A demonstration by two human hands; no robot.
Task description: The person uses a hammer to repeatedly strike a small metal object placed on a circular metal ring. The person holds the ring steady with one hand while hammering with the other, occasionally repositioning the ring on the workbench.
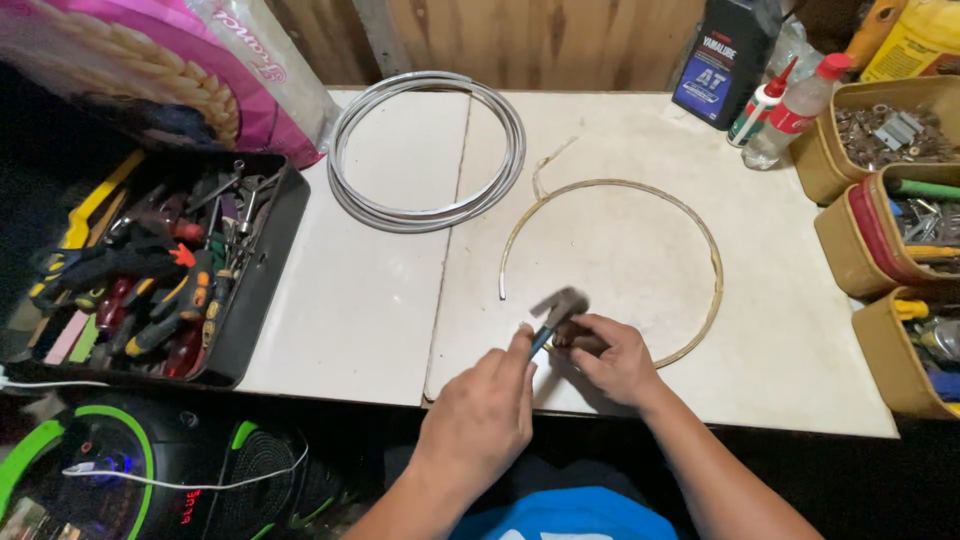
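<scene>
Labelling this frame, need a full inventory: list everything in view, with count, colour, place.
white table: 1, centre
cable coil: 1, grey-white, table back left
wire hoop: 1, yellowish, open ring, table centre right
pliers: 1, blue handle, blurred, at the hoop's near end
tool tray: 1, black, left, full of mixed hand tools
sack: 1, pink and white, back left
dark bottle: 1, black, back right
squeeze bottles: 2, clear with red caps, back right
cut containers: 3, tan, right edge, holding hardware and tools
speaker: 1, black with green trim, bottom left
left hand: 1, grips the pliers handle
right hand: 1, on the hoop's near end
</scene>
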